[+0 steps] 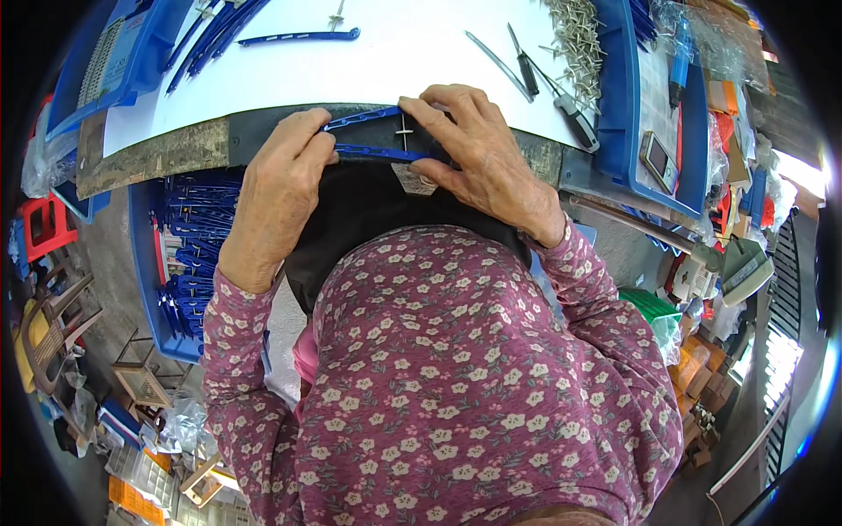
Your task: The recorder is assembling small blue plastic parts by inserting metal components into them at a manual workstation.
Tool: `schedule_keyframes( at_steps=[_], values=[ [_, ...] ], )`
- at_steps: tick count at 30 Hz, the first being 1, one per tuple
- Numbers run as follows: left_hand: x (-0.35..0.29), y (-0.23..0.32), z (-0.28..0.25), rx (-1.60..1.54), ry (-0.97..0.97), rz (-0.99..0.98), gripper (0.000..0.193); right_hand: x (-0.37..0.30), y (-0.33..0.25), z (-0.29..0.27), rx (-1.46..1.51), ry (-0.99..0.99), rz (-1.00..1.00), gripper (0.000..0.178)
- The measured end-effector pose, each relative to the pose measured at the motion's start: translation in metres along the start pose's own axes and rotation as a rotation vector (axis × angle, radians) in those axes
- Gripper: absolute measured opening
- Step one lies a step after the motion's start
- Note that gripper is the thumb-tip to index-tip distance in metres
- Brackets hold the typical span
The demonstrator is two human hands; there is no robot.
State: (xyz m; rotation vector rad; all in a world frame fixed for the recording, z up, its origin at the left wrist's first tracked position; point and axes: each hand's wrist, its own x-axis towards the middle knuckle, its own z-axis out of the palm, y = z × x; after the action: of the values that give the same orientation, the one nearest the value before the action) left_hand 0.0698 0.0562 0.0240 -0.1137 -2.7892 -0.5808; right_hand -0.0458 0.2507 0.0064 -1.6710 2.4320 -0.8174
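Observation:
Two slim blue plastic strips [377,152] with slots are held between my hands at the table's front edge, one above the other and slightly apart. A small metal cross-shaped pin piece [403,132] spans the gap between them near their right ends. My left hand [285,180] pinches the left ends with thumb and fingers. With its thumb on the lower strip and index finger on the upper one, my right hand [482,153] grips the right ends. A single blue strip [300,38] lies on the white tabletop beyond, near another metal pin piece [336,17].
A pile of metal pin pieces [577,48] lies at the back right, beside tweezers [500,64] and a black-handled tool [574,120]. Blue bins stand left and right; the right one [618,105] holds a small device [658,161]. Below the table's left side, a crate [145,272] holds many blue strips.

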Motion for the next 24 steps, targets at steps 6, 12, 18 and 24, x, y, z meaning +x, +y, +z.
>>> schedule_keyframes(
  at_steps=[6,12,18,24],
  values=[
    [0.0,-0.004,0.002,0.177,0.023,0.054,0.017,0.001,-0.003,0.003,-0.011,0.009,0.0,0.06],
    [0.003,-0.006,0.001,-0.024,0.012,-0.049,0.014,0.001,-0.006,0.004,0.033,0.029,0.031,0.06],
    [0.003,-0.018,0.005,-0.004,0.023,0.052,0.013,0.002,-0.008,0.009,-0.023,0.016,0.017,0.061],
    [-0.009,-0.029,-0.009,-0.031,0.038,0.074,0.012,0.018,-0.014,0.023,-0.043,0.005,-0.045,0.059]
  ],
)
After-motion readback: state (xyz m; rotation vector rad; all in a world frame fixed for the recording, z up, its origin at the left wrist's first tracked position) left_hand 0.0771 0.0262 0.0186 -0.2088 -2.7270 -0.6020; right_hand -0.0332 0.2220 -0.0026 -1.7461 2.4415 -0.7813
